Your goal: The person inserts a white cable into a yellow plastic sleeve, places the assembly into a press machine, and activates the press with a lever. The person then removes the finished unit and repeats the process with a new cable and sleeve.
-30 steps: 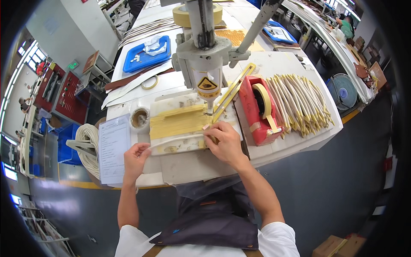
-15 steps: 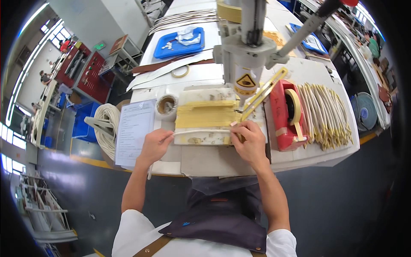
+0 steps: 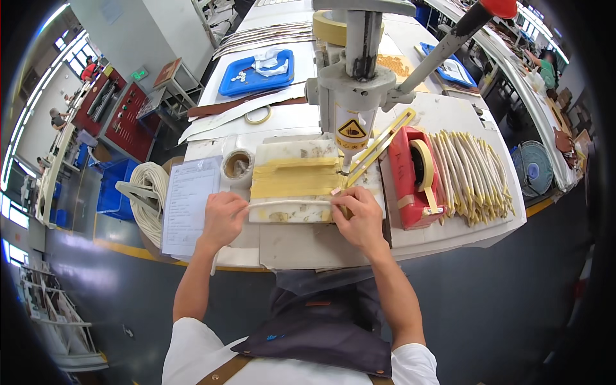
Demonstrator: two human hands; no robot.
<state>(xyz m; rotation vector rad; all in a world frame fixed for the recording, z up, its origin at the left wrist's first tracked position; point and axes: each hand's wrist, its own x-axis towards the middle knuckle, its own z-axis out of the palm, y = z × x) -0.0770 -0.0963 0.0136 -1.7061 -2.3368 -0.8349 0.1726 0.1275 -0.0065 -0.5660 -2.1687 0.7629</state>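
Note:
A white cord runs nearly level across the near part of a pale block. My left hand pinches it near the block's left edge, and a loose tail hangs below that hand. Toward the block's right side, my right hand grips the same cord with bent fingers. Just beyond the cord, yellow masking tape covers the middle of the block. Over its right back corner stands a grey hand press with a long lever. A slim yellow-edged bar slants beside the press.
Right of the block are a red tape dispenser and a pile of cords with yellow-taped ends. On the left lie a printed sheet, a tape roll and a cord coil. A blue tray sits farther back.
The whole view has shifted, so the table and press appear farther left. Both hands keep hold of the cord, which stays along the block's near part.

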